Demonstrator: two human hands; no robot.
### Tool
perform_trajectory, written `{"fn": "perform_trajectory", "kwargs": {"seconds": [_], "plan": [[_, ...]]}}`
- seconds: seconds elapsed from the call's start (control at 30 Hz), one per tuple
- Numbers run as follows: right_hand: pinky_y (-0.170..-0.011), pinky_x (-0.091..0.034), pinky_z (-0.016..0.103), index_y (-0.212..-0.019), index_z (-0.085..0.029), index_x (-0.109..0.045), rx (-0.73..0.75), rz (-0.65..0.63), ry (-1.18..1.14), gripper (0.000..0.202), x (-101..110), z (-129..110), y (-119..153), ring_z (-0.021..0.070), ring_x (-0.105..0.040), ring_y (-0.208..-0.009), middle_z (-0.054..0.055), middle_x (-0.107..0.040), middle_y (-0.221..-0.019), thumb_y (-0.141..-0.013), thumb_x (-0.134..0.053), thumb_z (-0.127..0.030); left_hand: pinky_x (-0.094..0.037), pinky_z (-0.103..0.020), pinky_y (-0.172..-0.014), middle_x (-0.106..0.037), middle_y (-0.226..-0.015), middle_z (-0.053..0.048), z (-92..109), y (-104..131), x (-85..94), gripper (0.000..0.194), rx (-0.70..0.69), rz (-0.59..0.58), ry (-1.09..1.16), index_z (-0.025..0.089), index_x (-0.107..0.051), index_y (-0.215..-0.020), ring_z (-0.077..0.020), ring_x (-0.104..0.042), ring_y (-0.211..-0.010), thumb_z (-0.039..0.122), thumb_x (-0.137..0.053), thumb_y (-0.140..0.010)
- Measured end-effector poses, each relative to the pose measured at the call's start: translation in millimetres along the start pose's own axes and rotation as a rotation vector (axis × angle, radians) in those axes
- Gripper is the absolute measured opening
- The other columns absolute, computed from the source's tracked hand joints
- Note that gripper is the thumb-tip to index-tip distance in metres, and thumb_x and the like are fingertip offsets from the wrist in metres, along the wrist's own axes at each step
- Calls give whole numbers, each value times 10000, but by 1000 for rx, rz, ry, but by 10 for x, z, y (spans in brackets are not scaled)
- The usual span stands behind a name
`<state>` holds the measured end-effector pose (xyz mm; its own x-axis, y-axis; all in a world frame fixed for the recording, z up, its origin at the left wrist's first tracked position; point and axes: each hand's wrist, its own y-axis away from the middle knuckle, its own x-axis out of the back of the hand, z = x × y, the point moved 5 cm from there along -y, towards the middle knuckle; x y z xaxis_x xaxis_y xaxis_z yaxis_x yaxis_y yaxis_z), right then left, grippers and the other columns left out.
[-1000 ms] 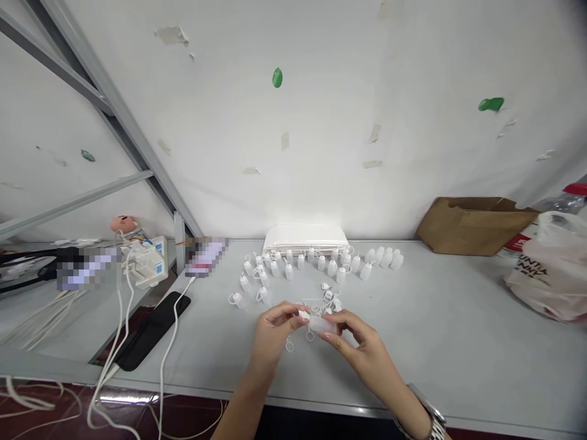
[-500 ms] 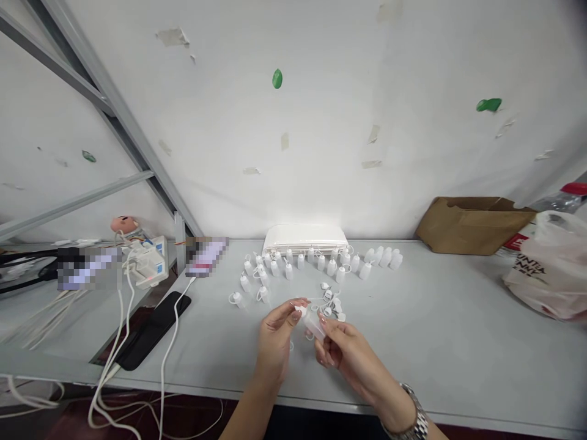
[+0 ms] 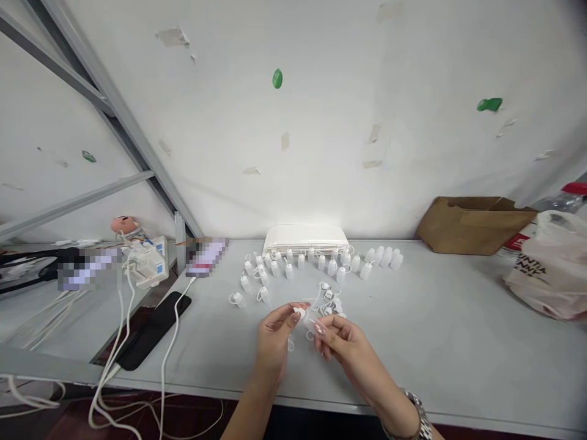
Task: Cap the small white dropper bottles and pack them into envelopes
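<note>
Between my hands, a small translucent squeeze bottle (image 3: 310, 322) is tilted over the grey table. My left hand (image 3: 276, 330) pinches its white cap (image 3: 299, 312) at the upper left end. The fingers of my right hand (image 3: 338, 340) close around the bottle's body and hide part of it. Just beyond my right hand lies a small heap of loose white caps (image 3: 328, 294) with loop straps. Farther back, several capped bottles (image 3: 288, 271) stand upright in loose rows. A white ring strap (image 3: 290, 344) shows beside my left hand.
Uncapped-looking bottles (image 3: 387, 256) stand at the back right. Behind the rows lies a white flat stack (image 3: 306, 237) against the wall. A brown paper bag (image 3: 474, 226) and a plastic bag (image 3: 550, 269) are on the right. A black power bank (image 3: 153, 330) and cables lie left.
My right hand has shifted its grip along the bottle, its fingers slightly more curled. The bottle now points a little differently, and both hands stay in nearly the same place.
</note>
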<state>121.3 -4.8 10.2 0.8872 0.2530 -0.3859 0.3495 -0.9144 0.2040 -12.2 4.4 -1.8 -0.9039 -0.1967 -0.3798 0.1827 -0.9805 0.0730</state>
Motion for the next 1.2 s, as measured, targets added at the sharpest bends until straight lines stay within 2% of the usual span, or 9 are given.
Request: {"fn": "perform_trajectory", "kwargs": {"seconds": [0.13, 0.23, 0.37, 0.47, 0.57, 0.8, 0.97, 1.07, 1.2], "plan": [[-468, -267, 227, -637, -137, -601, -197, -194, -206, 363, -111, 31, 24, 45, -223, -388, -81, -376, -396, -762, -638, -475, -446, -419, -910, -745, -811, -62, 70, 4, -18, 192, -69, -113, -32, 197, -735, -710, -283, -624, -987, 374, -740, -635], [-465, -277, 227, -661, -125, -620, -318, -254, -267, 330, -158, 97, 20, 40, -208, -378, -88, -358, -371, -767, -641, -437, -409, -434, -965, -749, -815, -66, 111, 2, -12, 167, -81, -177, -129, 192, -738, -739, -277, -629, -987, 345, -713, -675], [-463, -277, 225, -764, -142, -590, -206, -157, -236, 352, -121, 120, -29, 51, -299, -386, -51, -495, -436, -759, -633, -492, -378, -404, -1009, -752, -794, -48, 150, -15, 29, 127, -142, -122, -206, 190, -736, -735, -248, -641, -958, 302, -687, -700], [-496, -314, 224, -844, -165, -549, -75, -102, -108, 367, -74, 98, -37, 74, -413, -443, -32, -586, -541, -725, -680, -487, -446, -371, -928, -751, -782, -39, 119, -19, 60, 116, -124, -38, -182, 198, -734, -730, -244, -642, -944, 297, -695, -685], [-499, -316, 214, -768, -171, -525, 7, -71, -17, 364, -38, 53, -23, 73, -437, -464, -33, -601, -568, -672, -743, -447, -486, -365, -841, -750, -792, -47, 75, -11, 47, 149, -70, -31, -157, 190, -733, -735, -252, -658, -885, 324, -699, -678], [-385, -205, 219, -592, -149, -544, -248, -251, -178, 507, -166, 117, 37, 39, -237, -271, -59, -428, -311, -804, -491, -607, -437, -406, -923, -752, -847, -70, 85, -4, -32, 220, 3, -161, -98, 171, -738, -750, -286, -644, -963, 375, -694, -682], [-432, -289, 221, -754, -155, -589, -62, -44, 12, 461, -51, 112, -36, 73, -391, -374, -24, -557, -470, -749, -560, -615, -475, -373, -846, -750, -835, -57, 48, -15, 15, 210, -9, -52, -114, 177, -745, -769, -259, -653, -885, 358, -706, -671], [-476, -339, 226, -814, -178, -570, 42, -3, 80, 434, -10, 73, -55, 86, -442, -429, -40, -570, -540, -682, -658, -582, -467, -369, -870, -745, -858, -51, 8, -24, 43, 182, -11, 4, -99, 188, -745, -749, -252, -641, -921, 342, -723, -654], [-415, -270, 214, -679, -166, -552, -47, -39, 41, 464, -24, 81, -44, 57, -348, -341, -51, -510, -426, -727, -578, -626, -461, -357, -876, -723, -865, -49, 25, -26, 25, 164, -56, -40, -82, 194, -743, -728, -250, -621, -962, 335, -733, -646]]}}
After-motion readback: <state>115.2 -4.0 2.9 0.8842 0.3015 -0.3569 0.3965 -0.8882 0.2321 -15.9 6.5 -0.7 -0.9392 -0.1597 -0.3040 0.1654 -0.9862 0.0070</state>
